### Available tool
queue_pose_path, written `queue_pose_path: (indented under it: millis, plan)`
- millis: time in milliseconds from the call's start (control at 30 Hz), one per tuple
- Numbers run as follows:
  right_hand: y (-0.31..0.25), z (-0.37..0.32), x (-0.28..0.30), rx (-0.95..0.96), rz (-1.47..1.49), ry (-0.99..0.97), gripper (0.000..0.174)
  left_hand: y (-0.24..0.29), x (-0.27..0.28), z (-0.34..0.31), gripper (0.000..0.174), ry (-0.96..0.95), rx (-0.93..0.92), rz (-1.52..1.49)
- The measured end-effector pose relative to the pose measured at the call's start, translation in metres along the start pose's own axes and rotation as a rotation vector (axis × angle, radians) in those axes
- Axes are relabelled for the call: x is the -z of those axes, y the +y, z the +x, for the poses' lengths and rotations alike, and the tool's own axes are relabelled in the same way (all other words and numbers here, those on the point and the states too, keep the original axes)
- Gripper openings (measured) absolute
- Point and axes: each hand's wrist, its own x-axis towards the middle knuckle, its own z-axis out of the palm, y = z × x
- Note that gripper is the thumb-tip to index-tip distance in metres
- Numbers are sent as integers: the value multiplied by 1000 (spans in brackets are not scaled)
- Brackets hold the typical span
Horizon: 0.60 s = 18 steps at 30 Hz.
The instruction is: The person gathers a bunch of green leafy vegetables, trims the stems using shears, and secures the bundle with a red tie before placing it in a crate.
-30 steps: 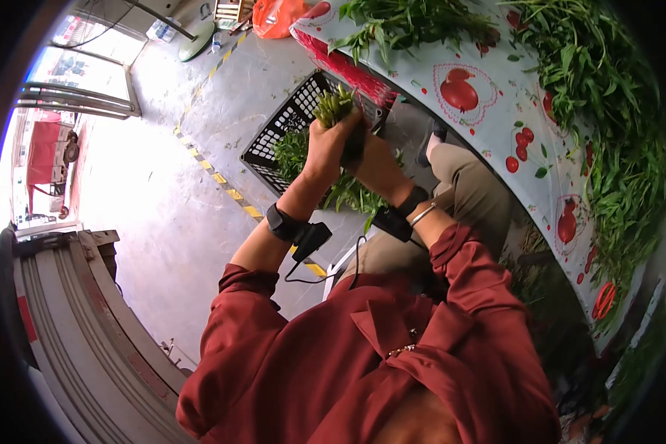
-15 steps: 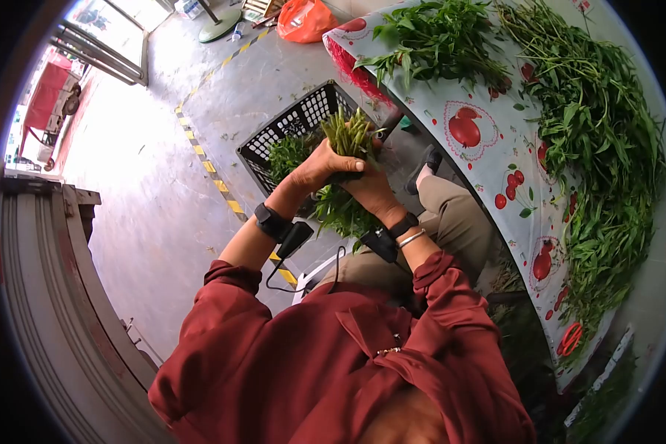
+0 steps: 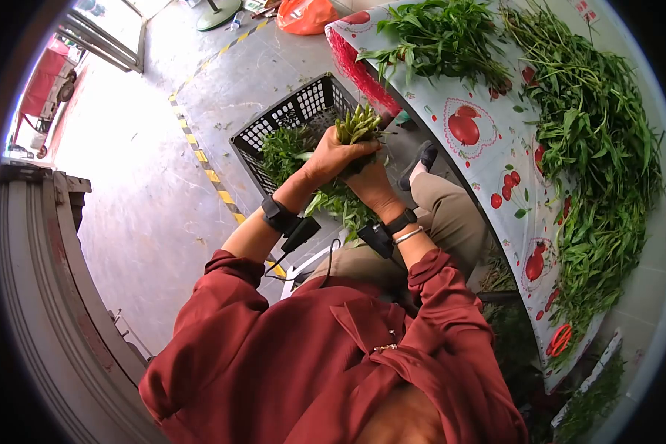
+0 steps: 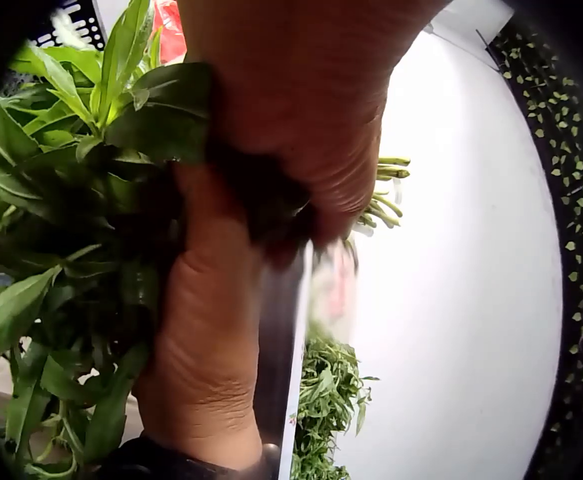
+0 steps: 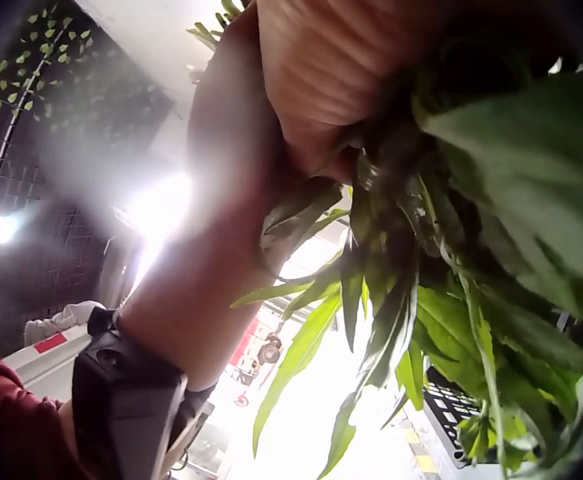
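Note:
A bunch of leafy green stems (image 3: 358,124) is held above a black crate, its cut ends pointing up and away from the body. My left hand (image 3: 331,157) grips the bunch near the cut ends, thumb across the stems. Just below, my right hand (image 3: 371,183) is wrapped round the same bunch, close against the left. Leaves (image 4: 82,210) hang from the hands in the left wrist view, and the stem ends (image 4: 387,195) stick out on the other side. In the right wrist view leaves (image 5: 452,330) hang below the right hand (image 5: 342,70).
The black crate (image 3: 255,124) on the floor contains greens (image 3: 285,152). To the right, a table with a patterned cloth (image 3: 462,159) bears a smaller bunch (image 3: 448,41), a long heap of greens (image 3: 592,155) and red-handled scissors (image 3: 560,340). An orange bag (image 3: 303,16) lies beyond.
Both hands have stayed round the bunch while its cut ends tilted and shifted slightly. The head view has swung, so the crate and table appear displaced.

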Motion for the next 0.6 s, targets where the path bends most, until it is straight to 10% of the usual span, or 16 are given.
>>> queue_pose_path:
  millis: [600]
  plan:
    - [-54, -2, 36, -97, 431, -60, 58, 25, -7, -10, 17, 58, -136, 73]
